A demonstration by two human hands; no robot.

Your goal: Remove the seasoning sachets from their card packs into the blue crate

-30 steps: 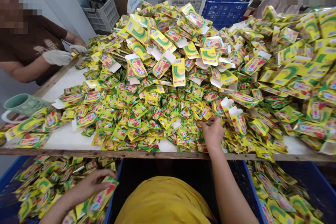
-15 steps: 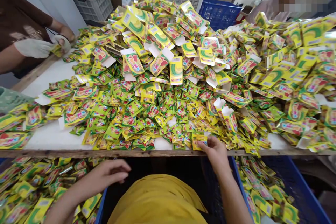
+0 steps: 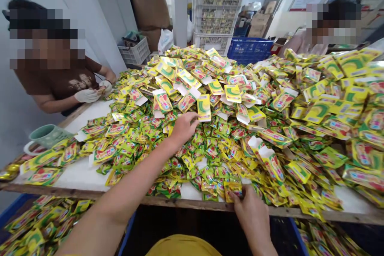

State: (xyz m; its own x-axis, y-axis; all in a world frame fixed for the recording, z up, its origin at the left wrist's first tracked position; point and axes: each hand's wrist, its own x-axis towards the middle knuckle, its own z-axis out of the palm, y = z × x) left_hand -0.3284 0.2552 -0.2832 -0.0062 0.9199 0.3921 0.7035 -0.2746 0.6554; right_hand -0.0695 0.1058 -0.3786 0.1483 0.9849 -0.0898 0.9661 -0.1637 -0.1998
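My left hand (image 3: 184, 129) reaches over the heap. Its fingertips are at the left edge of a yellow carton (image 3: 204, 108) lying on top, its fingers slightly bent and not closed round it. Whether they touch the carton is hard to tell. At the table's front edge, my right hand (image 3: 250, 208) pinches a small yellow sachet (image 3: 232, 189) between thumb and fingers, the sachet lying low on the table. Between the hands spread many small green sachets (image 3: 210, 174) with red fruit pictures. Open-flapped cartons (image 3: 268, 160) lie among them.
A wooden edge (image 3: 192, 203) borders the white table. Below it, a blue crate (image 3: 129, 228) holds filled cartons (image 3: 45, 224). A green mug (image 3: 48, 136) stands at left. A gloved co-worker (image 3: 90, 95) works there; another person (image 3: 318, 40) is behind the heap. White crates (image 3: 222, 4) are stacked behind.
My left hand has moved from below the table edge forward and right, up to the yellow carton. My right hand stays at the sachet. The view has tilted up.
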